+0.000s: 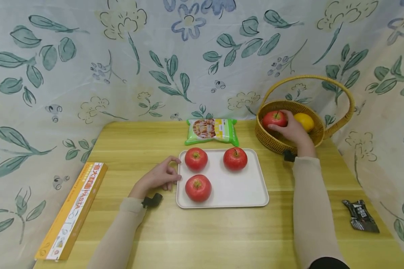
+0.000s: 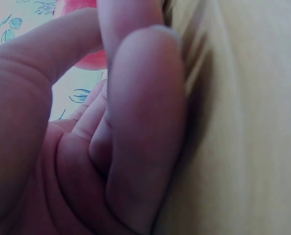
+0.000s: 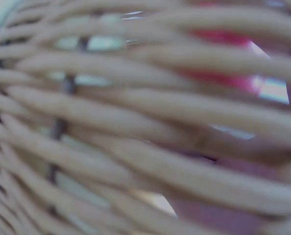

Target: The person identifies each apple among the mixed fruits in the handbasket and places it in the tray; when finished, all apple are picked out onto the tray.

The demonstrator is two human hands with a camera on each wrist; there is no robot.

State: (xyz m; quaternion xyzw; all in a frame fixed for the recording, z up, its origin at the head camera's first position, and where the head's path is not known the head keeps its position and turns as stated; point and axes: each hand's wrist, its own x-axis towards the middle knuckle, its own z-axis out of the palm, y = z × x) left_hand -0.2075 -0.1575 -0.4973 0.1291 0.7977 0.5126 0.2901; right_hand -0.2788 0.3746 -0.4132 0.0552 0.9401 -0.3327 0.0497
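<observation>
In the head view, my right hand [image 1: 292, 129] reaches into the wicker basket [image 1: 271, 141] and grips a red apple [image 1: 274, 118], thumb on the near side. A yellow fruit [image 1: 304, 122], perhaps a lemon, lies beside that hand in the basket. Basket weave [image 3: 135, 112] fills the right wrist view, with bits of red behind it. My left hand [image 1: 159, 175] touches the left rim of a white tray [image 1: 235, 192] with thumb and index finger apart, the others bent. On the tray sit three apples: back left [image 1: 196, 159], back right [image 1: 235, 158], front left [image 1: 198, 188].
A green snack packet [image 1: 211, 131] lies behind the tray. A long orange pasta box [image 1: 72, 211] is at the left table edge. Near the right edge rests a small black wrapper [image 1: 361, 216]. Floral cloth [image 1: 175, 67] hangs behind the wooden table [image 1: 215, 239].
</observation>
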